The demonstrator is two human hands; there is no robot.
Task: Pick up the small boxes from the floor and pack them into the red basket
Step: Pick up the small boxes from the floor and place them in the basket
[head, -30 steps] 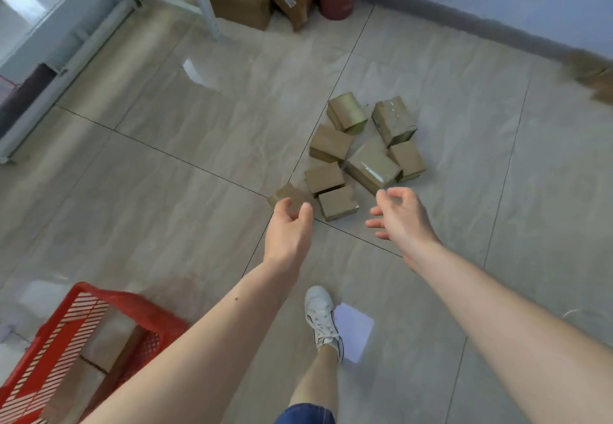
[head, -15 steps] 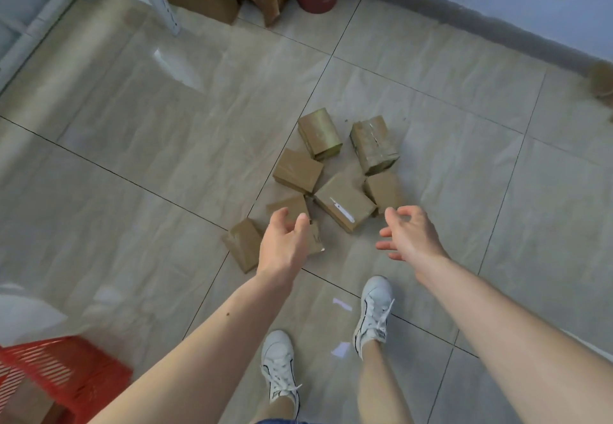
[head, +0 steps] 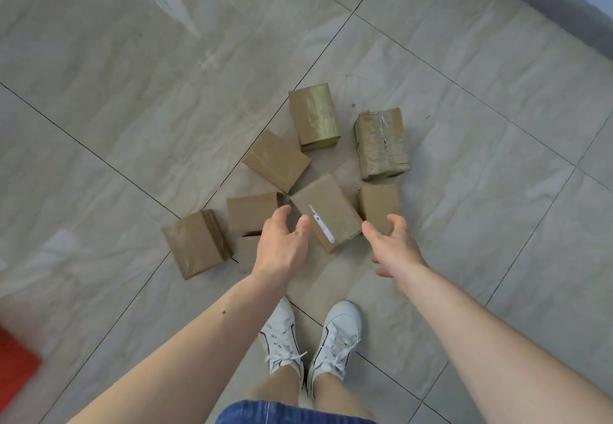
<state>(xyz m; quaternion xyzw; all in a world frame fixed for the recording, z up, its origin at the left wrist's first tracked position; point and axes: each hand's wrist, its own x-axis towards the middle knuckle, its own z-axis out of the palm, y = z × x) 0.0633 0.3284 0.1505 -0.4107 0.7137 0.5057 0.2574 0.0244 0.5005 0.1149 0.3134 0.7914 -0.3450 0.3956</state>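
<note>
Several small brown cardboard boxes lie in a loose cluster on the tiled floor. The nearest middle one is a box with a white label strip [head: 328, 216]. My left hand [head: 282, 246] reaches down just left of it, fingers loosely spread and holding nothing, covering part of another box [head: 252, 211]. My right hand [head: 393, 246] hovers at the labelled box's right corner, fingers relaxed and empty, in front of a small square box [head: 379, 203]. A further box [head: 195, 242] lies apart at the left. Only a corner of the red basket [head: 15, 362] shows at the lower left edge.
Two taller taped boxes [head: 313, 116] [head: 381, 143] lie at the back of the cluster, with a flat box [head: 275, 160] between them and me. My feet in white sneakers [head: 310, 337] stand just behind the boxes. A dark skirting board [head: 544, 2] runs along the top right.
The view has dropped closer over the boxes. Both hands have moved down toward the labelled box. The red basket has slid almost out of view at the left.
</note>
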